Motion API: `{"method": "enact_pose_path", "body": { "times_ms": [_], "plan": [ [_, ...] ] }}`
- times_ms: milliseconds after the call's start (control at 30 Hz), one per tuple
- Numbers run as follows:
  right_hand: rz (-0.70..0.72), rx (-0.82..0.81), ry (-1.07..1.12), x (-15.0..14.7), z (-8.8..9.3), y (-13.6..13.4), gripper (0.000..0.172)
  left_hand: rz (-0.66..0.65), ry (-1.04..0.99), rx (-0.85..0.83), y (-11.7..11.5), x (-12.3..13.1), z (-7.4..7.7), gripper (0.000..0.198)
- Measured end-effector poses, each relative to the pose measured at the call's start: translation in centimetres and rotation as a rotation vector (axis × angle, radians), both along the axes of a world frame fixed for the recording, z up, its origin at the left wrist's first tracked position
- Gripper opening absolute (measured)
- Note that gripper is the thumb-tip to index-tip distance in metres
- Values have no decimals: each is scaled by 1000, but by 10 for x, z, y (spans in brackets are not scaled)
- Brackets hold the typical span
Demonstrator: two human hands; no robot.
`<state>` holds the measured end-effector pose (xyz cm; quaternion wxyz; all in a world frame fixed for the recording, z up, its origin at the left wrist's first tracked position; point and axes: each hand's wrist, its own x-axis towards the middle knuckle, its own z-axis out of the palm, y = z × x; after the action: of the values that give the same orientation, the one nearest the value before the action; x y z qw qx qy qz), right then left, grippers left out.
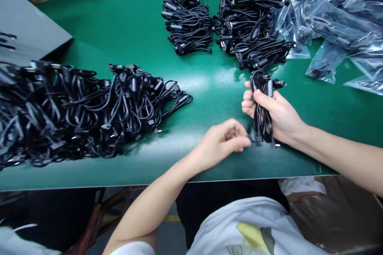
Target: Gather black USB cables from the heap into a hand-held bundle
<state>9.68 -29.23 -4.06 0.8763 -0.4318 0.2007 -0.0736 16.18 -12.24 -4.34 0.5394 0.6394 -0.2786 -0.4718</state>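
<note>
My right hand is wrapped round a folded bundle of black cable, with the thumb across its front. Metal-tipped plugs and a grey cylinder stick out at the bundle's upper end, and small connectors hang from its lower end. Just left of that lower end is my left hand, its fingers curled and the thumb near the fingertips. A small dark blur lies at those fingertips, so I cannot make out what they pinch, if anything.
A long heap of black cables covers the left of the green table. Behind my hands lie a smaller stack of bundles and a larger stack. Clear plastic bags pile up at right. A grey panel stands far left.
</note>
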Motion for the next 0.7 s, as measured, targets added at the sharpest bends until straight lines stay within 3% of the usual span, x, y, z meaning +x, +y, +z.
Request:
{"method": "enact_pose_path", "body": {
  "times_ms": [100, 300, 467, 600, 700],
  "plan": [
    [-75, -52, 7, -1, 0, -3, 15, -108, -20, 63, -3, -13, 0, 31],
    [85, -50, -12, -2, -9, 0, 30, -61, 113, 95, -9, -21, -6, 29],
    [159, -39, -6, 5, -15, -11, 33, 78, 204, 114, -8, -15, -1, 29],
    [162, -106, -11, 8, -10, -21, 26, 103, 460, 63, -4, -3, 1, 33],
    [167, -179, 9, 7, -7, -22, 31, 62, 710, 36, -1, 5, 0, 39]
  ]
}}
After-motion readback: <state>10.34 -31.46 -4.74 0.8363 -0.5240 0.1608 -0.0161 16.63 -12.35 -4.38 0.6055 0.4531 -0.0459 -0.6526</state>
